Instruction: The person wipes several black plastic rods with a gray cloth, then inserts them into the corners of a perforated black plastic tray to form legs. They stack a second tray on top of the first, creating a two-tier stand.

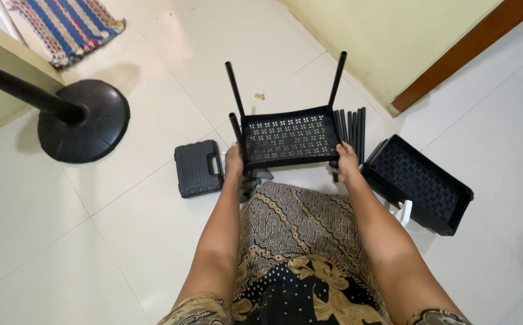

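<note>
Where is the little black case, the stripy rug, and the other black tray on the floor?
little black case (196, 169), head view, middle of its ribbed lid.
stripy rug (69, 24), head view, middle of its blue and red stripes.
other black tray (419, 182), head view, its perforated bottom.

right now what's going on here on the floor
A person sitting on the tiled floor holds a black perforated shelf tray with posts fitted at its corners, left hand and right hand at its near corners. A second tray, loose posts and a small black case lie nearby.
</note>
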